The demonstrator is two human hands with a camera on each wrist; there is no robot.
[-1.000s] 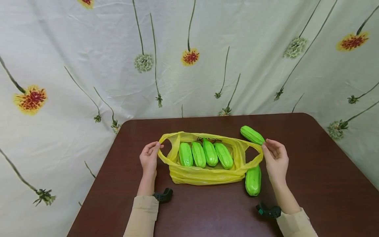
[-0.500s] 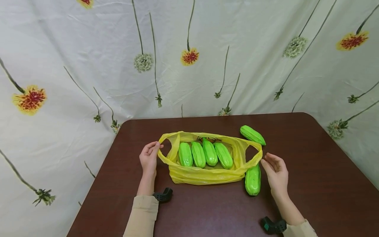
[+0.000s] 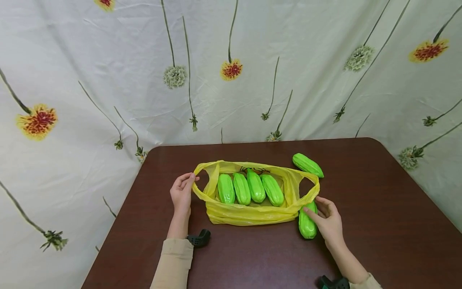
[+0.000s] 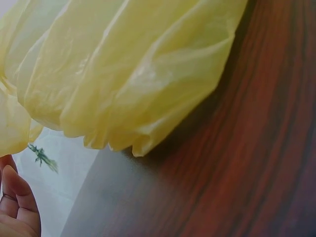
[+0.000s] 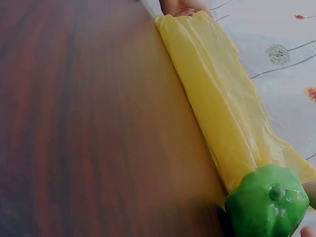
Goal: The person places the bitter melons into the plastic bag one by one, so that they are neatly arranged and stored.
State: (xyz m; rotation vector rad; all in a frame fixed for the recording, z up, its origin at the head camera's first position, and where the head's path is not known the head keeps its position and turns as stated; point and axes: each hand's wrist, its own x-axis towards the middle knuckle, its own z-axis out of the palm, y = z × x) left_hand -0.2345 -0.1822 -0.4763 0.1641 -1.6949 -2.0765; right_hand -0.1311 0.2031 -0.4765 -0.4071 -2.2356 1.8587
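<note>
A yellow plastic bag [image 3: 249, 214] lies on the table with its mouth spread wide. Several glossy, ridged green cucumber-like vegetables [image 3: 256, 186] lie side by side inside it. My left hand [image 3: 182, 192] pinches the bag's left handle between thumb and fingers. Beside the bag's right end lies another green vegetable [image 3: 306, 228]. My right hand [image 3: 330, 222] is over its far end, thumb across the top and fingers along the right side. In the right wrist view this vegetable [image 5: 266, 207] shows end-on, with only bits of the hand at the edge.
One more green vegetable [image 3: 308, 165] lies behind the bag's right handle. The dark brown table [image 3: 252, 257] ends at a far edge in front of a pale flowered cloth [image 3: 202, 104]. Black wrist cameras [image 3: 199, 238] are strapped to both wrists.
My right hand has let go of the bag's right handle and moved down and left to the vegetable beside the bag. The left hand and the bag stay almost still.
</note>
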